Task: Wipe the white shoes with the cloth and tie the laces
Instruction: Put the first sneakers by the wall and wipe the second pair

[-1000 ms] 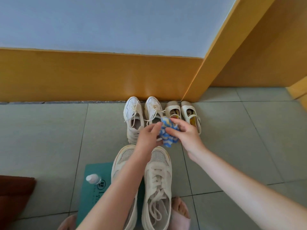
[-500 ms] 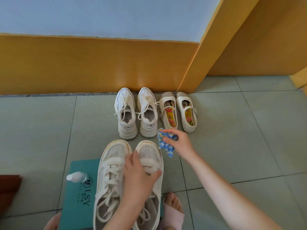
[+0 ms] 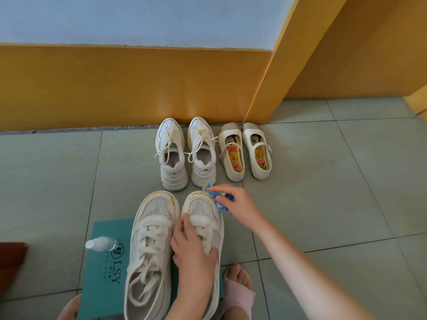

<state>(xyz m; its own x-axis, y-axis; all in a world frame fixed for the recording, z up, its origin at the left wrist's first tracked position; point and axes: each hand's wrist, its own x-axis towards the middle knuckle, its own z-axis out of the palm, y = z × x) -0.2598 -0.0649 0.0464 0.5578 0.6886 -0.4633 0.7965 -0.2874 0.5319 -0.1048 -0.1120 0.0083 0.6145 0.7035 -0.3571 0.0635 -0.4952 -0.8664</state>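
Two large white sneakers stand side by side on a teal box lid in front of me, toes stained yellow. My left hand [image 3: 194, 248] lies over the laces of the right sneaker [image 3: 203, 209] and grips its upper. My right hand [image 3: 235, 202] pinches a bunched blue, white and yellow cloth [image 3: 217, 197] and holds it against the right sneaker's toe edge. The left sneaker [image 3: 150, 239] is untouched, with its laces loose.
A smaller white sneaker pair [image 3: 184, 153] and a cream strap-shoe pair [image 3: 245, 151] stand by the orange wall. A small spray bottle [image 3: 101, 244] lies on the teal lid [image 3: 108, 273]. My slippered foot [image 3: 238, 289] is at the lower right; something brown [image 3: 11, 262] sits at the left edge.
My left hand let go of the cloth and came down onto the right sneaker's laces. My right hand brought the cloth down from the far shoes to this sneaker's toe.
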